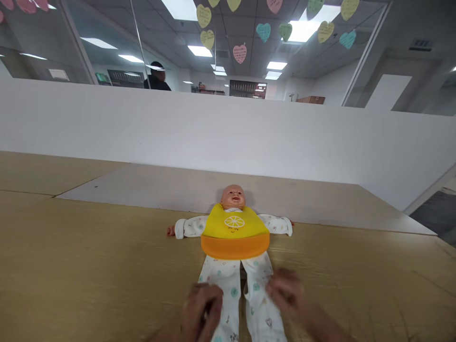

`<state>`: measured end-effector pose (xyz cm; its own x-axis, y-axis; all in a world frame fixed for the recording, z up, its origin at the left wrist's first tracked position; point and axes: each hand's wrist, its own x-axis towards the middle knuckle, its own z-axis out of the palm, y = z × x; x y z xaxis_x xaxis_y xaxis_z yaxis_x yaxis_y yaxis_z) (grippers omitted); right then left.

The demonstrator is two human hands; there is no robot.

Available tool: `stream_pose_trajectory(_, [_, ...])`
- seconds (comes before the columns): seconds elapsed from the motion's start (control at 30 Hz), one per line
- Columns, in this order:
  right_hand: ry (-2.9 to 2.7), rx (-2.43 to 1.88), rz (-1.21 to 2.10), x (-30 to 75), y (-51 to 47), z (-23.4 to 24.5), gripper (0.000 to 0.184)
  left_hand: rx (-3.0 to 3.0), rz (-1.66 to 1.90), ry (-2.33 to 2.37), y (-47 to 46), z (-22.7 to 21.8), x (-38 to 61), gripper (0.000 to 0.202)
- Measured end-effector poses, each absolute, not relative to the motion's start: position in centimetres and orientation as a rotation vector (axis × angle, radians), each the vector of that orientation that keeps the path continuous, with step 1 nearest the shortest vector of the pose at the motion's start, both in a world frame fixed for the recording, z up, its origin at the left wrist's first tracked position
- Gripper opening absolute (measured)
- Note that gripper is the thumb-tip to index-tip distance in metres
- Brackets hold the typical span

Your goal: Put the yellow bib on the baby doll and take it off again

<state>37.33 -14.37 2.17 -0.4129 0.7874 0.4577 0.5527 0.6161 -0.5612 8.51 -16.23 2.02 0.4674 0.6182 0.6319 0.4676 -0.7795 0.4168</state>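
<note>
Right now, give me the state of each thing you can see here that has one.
doll: lying face up on the table, arms spread.
bib: worn, flat over the doll's chest.
sleepsuit: on the doll, legs laid straight.
left hand: on one sleepsuit leg, blurred, grip unclear.
right hand: on the other leg, blurred, grip unclear.
ceiling lights: on.

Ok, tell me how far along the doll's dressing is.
Done: the plastic baby doll lies face up on the wooden table in a white printed sleepsuit and yellow-and-orange bib. In hand: left hand and right hand on the suit's legs. Left: perhaps the leg ends, out of view.
</note>
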Motion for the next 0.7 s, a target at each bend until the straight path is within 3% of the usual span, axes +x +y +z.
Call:
stream_pose_trajectory(0.17, [-1.690, -1.460, 0.187, 44.1, -7.3, 2.0, 0.032, 2.181, 1.231, 1.502, -8.9, 2.8, 5.5, 0.012])
stream_pose_trajectory(0.27, [-1.711, -1.527, -0.084, 47.3, -4.2, 0.7, 0.032, 2.326, 1.256, 1.777, -4.8, 2.6, 2.4, 0.023])
stream_pose_trajectory(0.37, [-1.759, -1.600, -0.281, 49.0, -2.2, 0.0, 0.041, 2.678, 1.196, 1.593, -1.9, 2.3, 0.0, 0.042])
stream_pose_trajectory(0.5, [-1.920, -1.612, -0.226, 49.4, -0.8, -0.4, 0.052, 2.941, 0.993, 1.447, -0.1, 1.9, -1.1, 0.059])
stream_pose_trajectory(0.7, [-2.049, -1.583, -0.102, 49.5, -0.2, -1.0, 0.056, 2.841, 0.864, 1.630, 1.7, 1.5, -1.6, 0.042])
